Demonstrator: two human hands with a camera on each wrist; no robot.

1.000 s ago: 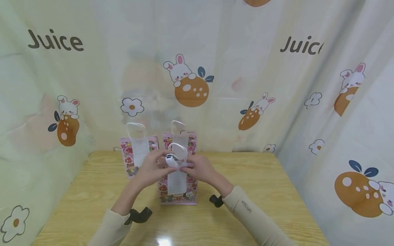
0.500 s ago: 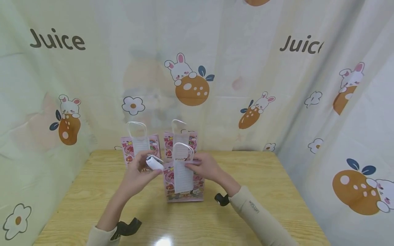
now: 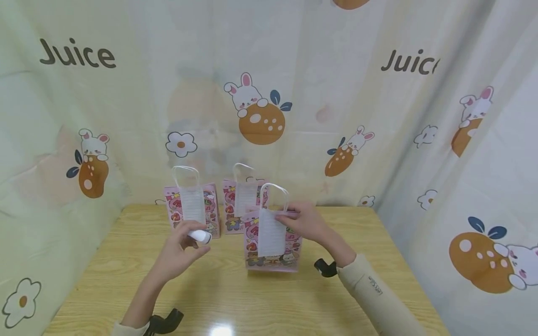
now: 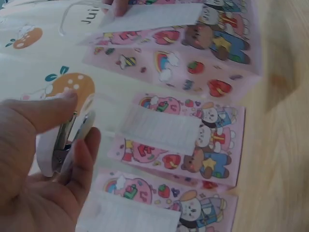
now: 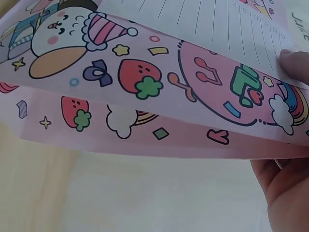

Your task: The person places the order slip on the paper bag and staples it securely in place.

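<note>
My left hand (image 3: 178, 252) holds a small white stapler (image 3: 200, 235); in the left wrist view the stapler (image 4: 47, 152) lies between thumb and fingers, its arms spread apart. To the right, my right hand (image 3: 308, 221) pinches the top right edge of a pink cartoon-print paper gift bag (image 3: 252, 249) with white handles. A lined paper slip (image 3: 271, 238) hangs down the bag's front. The right wrist view has the thumb (image 5: 295, 66) on the slip, the other fingers behind the bag. Whether the bag's base touches the table is hard to tell.
Two similar pink bags with slips stand at the back of the wooden table (image 3: 227, 298), one at the left (image 3: 212, 210) and one in the middle (image 3: 231, 224). A printed curtain (image 3: 311, 163) hangs behind and at both sides.
The hands have moved apart. My left hand has drawn the stapler away from the bag's top, left and down. My right hand has carried the front bag to the right.
</note>
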